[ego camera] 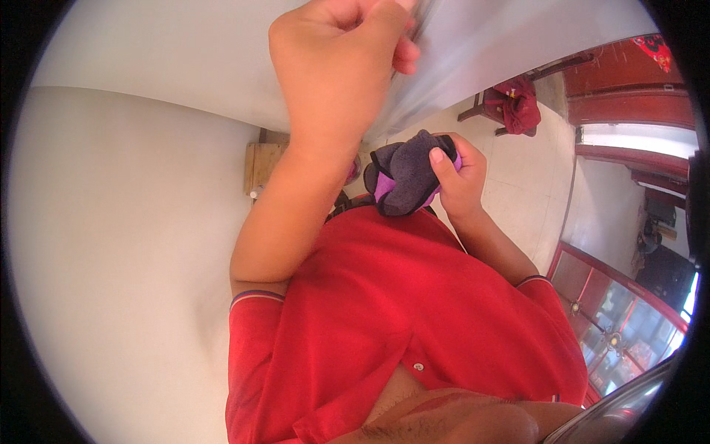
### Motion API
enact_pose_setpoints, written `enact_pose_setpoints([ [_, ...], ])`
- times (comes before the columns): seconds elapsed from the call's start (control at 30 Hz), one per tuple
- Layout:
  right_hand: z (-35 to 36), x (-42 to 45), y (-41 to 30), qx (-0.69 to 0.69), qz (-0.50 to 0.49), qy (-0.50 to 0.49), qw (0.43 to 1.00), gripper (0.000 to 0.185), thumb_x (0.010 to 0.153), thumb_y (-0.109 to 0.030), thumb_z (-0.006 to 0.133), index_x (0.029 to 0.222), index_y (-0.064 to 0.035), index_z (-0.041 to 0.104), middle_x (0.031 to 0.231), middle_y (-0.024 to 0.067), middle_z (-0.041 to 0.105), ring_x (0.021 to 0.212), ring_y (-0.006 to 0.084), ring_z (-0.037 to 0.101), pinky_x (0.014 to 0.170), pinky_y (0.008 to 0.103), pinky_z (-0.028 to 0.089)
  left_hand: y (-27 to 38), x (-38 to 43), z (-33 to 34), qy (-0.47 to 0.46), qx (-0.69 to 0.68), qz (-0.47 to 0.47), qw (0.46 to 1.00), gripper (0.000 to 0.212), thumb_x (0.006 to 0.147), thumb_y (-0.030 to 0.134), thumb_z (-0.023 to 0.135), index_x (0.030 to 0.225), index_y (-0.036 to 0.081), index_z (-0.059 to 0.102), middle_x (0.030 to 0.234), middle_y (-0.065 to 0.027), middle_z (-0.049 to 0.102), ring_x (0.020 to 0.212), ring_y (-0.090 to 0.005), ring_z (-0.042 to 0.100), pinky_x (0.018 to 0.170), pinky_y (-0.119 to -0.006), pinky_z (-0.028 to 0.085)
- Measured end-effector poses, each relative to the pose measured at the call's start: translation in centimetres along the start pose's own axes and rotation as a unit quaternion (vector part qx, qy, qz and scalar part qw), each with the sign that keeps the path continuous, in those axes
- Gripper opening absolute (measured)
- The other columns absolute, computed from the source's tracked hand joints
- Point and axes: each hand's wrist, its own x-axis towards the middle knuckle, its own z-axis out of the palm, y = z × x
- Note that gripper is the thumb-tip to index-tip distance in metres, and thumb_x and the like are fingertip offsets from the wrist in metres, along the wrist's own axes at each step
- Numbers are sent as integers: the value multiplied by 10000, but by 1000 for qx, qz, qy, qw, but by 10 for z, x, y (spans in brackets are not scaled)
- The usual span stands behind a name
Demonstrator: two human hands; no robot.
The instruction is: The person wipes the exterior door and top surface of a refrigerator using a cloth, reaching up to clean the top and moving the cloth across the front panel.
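Note:
At the top of the head view, my left hand point(346, 47) is raised against a large pale, smooth panel point(188, 50). Its fingers curl beside a dark, narrow edge or seam in that panel, and the frame cuts off the fingertips, so whether they grip anything cannot be told. In front of my red shirt, my right hand point(463, 175) is shut on a bunched cloth point(407, 172), dark grey on one side and purple on the other, with black edging. The thumb lies on top of the cloth; most of the other fingers are hidden behind it.
A pale wall point(127, 222) runs close along my left side. Beyond my left forearm is a small wooden piece of furniture point(263, 161), partly hidden. A dark wooden stool point(493, 102) with dark red fabric point(518, 111) stands ahead right. A red-framed glass cabinet point(615, 322) is at right.

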Motion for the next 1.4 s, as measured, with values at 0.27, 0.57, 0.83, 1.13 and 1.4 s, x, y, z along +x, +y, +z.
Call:
enact_pose_setpoints([
  [0.27, 0, -6, 6, -18, 16, -10, 1000, 222, 864, -188, 649, 916, 26, 628, 784, 14, 600, 738, 89, 525, 686, 248, 449, -22, -4, 0, 23, 37, 71, 997, 228, 832, 159, 702, 772, -59, 669, 645, -94, 635, 515, -138, 596, 500, -271, 508],
  [0.57, -3, -9, 6, -23, 25, 0, 999, 228, 867, -199, 644, 911, 24, 628, 774, 14, 600, 731, 86, 527, 681, 249, 450, -23, -4, 0, 34, 45, 84, 995, 248, 847, 172, 685, 779, -66, 659, 655, -104, 636, 498, -154, 594, 488, -279, 516],
  [0.83, -4, -10, 3, -16, 31, -6, 999, 224, 869, -198, 642, 908, 23, 626, 773, 13, 600, 729, 87, 527, 681, 251, 450, -16, -9, 6, 36, 21, 77, 996, 237, 850, 168, 680, 777, -57, 663, 668, -109, 639, 492, -147, 591, 495, -273, 511],
  [1.13, -2, -9, 2, -28, 28, -8, 999, 231, 870, -204, 637, 907, 23, 624, 773, 16, 597, 727, 88, 523, 682, 255, 449, -5, -10, 12, 21, 6, 54, 998, 244, 847, 173, 683, 767, -56, 659, 643, -106, 630, 489, -147, 587, 493, -273, 508],
  [1.4, -4, -11, 1, -22, 42, 1, 999, 217, 878, -193, 627, 913, 21, 624, 780, 15, 598, 731, 82, 518, 685, 245, 443, -14, -11, 6, 39, -2, 80, 996, 227, 847, 161, 680, 790, -58, 660, 655, -103, 636, 489, -149, 589, 471, -278, 503],
])
